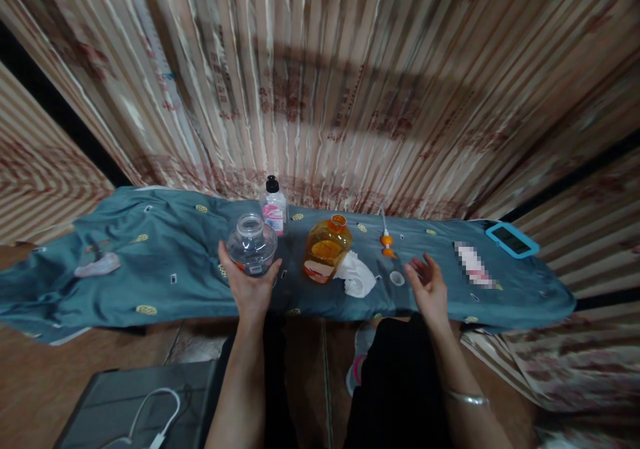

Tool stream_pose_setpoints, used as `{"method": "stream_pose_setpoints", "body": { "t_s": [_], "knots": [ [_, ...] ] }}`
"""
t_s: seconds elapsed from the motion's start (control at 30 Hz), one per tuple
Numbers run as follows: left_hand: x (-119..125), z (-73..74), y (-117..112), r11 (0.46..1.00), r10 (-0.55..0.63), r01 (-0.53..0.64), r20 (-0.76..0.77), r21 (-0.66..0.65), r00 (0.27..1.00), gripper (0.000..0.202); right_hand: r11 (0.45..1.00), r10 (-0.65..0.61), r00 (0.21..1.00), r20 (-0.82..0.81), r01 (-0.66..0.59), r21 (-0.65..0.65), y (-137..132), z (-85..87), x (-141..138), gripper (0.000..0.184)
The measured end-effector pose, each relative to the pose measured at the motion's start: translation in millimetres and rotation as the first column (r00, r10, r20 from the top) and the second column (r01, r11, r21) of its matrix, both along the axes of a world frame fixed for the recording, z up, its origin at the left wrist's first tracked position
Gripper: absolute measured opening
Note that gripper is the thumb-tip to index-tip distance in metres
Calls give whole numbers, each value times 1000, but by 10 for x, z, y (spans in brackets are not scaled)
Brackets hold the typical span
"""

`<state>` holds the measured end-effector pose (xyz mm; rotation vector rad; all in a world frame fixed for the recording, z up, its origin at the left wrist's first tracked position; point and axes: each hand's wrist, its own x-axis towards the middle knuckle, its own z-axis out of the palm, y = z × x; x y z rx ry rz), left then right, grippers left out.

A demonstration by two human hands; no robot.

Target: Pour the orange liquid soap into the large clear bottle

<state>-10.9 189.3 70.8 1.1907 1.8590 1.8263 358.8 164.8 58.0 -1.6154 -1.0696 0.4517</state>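
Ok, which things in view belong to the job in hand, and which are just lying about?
Likely in the job:
clear bottle, in the left hand
amber bottle, uncapped, between the hands
orange pump and whitish disc, near the empty right hand

Probably lying about:
white tissue
black-capped bottle
blue-framed device
pixelated item
clear plastic item, far left

Pleated, striped curtains (320, 102) with faded reddish floral prints hang behind a long, narrow table draped in a teal patterned cloth (187, 302). Dark poles (60, 109) slant at either side. Brown tiles cover the floor (35, 362); the light is dim.
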Motion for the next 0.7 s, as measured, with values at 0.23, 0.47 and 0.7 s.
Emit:
{"method": "stream_pose_setpoints", "body": {
  "t_s": [0.23, 0.47, 0.7],
  "knots": [
    [12, -45, 26, 996, 77, -77, 3, -55, 997, 109, 964, 260, 958, -121, -265, -19, -862, -239, -887, 69],
    [-1, -24, 26, 994, 73, -72, 16, -82, 997, 105, 959, 274, 960, 62, -268, -90, -570, -397, -889, 58],
    [12, -8, 21, 995, 70, -70, 8, -69, 997, 103, 950, 312, 894, 322, -292, -113, 194, -313, -822, 54]
  ]
}}
